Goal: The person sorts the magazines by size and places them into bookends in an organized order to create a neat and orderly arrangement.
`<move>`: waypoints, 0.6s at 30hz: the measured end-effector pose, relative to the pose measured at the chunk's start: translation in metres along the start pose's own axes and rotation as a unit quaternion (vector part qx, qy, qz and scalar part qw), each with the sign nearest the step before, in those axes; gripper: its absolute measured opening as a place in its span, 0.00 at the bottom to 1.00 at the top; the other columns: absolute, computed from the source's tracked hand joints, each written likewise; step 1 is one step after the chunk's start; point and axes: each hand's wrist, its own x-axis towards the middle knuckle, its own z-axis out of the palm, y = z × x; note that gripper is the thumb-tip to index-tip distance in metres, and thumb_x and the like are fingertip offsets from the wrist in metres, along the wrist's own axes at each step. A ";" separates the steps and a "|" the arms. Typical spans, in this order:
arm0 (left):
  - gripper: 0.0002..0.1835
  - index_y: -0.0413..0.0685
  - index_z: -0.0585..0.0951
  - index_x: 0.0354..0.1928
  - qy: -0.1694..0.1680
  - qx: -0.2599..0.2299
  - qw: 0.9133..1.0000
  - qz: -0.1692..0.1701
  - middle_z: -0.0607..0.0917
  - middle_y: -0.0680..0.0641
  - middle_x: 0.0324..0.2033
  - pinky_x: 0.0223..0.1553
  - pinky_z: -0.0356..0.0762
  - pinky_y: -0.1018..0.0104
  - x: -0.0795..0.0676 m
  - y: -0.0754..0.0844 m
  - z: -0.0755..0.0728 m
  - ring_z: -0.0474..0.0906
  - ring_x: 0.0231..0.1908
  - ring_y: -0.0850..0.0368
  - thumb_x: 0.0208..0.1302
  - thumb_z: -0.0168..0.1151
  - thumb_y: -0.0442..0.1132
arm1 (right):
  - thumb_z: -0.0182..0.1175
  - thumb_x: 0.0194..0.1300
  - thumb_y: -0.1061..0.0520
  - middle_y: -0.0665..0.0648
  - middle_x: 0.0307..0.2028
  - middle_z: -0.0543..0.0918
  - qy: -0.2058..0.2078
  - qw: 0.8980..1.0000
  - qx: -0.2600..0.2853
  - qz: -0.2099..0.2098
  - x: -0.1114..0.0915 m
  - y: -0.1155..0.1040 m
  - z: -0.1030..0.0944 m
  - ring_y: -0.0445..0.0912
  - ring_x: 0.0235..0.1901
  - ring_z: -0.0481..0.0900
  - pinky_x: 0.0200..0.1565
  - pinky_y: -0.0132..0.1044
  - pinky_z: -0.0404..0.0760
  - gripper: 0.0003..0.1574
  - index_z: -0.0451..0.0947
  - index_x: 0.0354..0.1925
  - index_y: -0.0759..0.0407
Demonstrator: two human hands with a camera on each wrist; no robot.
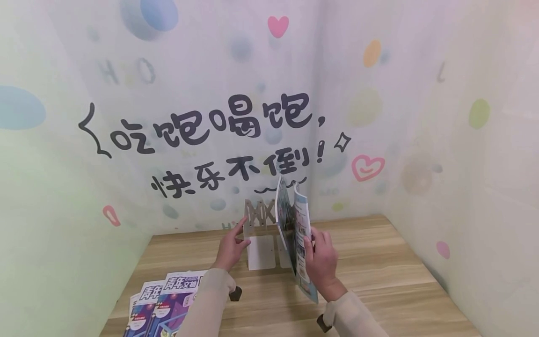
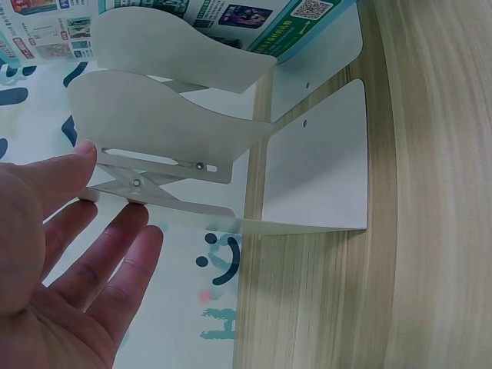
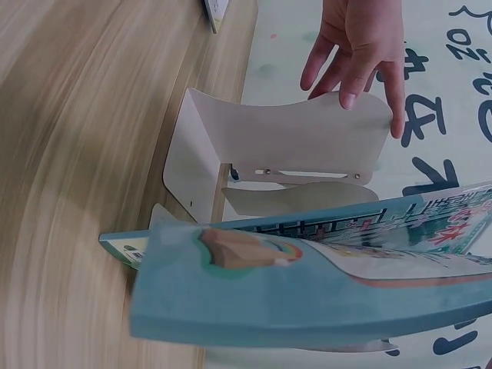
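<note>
An expandable metal book rack (image 1: 261, 255) with pale upright plates and crossed links stands at the back of the table. My left hand (image 1: 229, 250) pinches the rack's left end plate (image 2: 169, 211) by its edge, thumb on one side and fingers on the other. My right hand (image 1: 323, 260) grips a light-blue magazine (image 1: 302, 234), held upright at the rack's right part. Beside it, a second leaf or magazine (image 1: 284, 210) leans among the plates; whether the two are joined is hidden. The right hand is barely in the right wrist view, where the blue magazine (image 3: 231, 304) fills the lower part.
Several purple-covered magazines (image 1: 178, 299) lie overlapping at the table's front left. The wood-grain table (image 1: 370, 267) backs onto a printed fabric wall (image 1: 236, 61) with large characters. Further fabric walls rise on both sides.
</note>
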 end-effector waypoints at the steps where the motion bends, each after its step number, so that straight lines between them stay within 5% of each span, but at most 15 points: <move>1: 0.40 0.64 0.63 0.73 0.000 0.001 1.000 0.000 0.75 0.39 0.61 0.41 0.83 0.57 0.000 0.000 0.000 0.83 0.39 0.50 0.62 0.65 0.30 | 0.58 0.65 0.60 0.59 0.30 0.71 -0.004 1.000 0.001 0.001 0.000 0.000 0.000 0.45 0.20 0.72 0.16 0.35 0.71 0.14 0.77 0.47 0.67; 18: 0.40 0.64 0.63 0.73 -0.001 -0.004 1.000 -0.010 0.74 0.37 0.62 0.41 0.83 0.56 0.000 0.002 0.000 0.83 0.40 0.48 0.62 0.65 0.29 | 0.55 0.70 0.56 0.61 0.31 0.75 0.014 1.000 -0.009 -0.018 0.009 0.004 0.001 0.45 0.21 0.71 0.15 0.38 0.70 0.13 0.76 0.44 0.66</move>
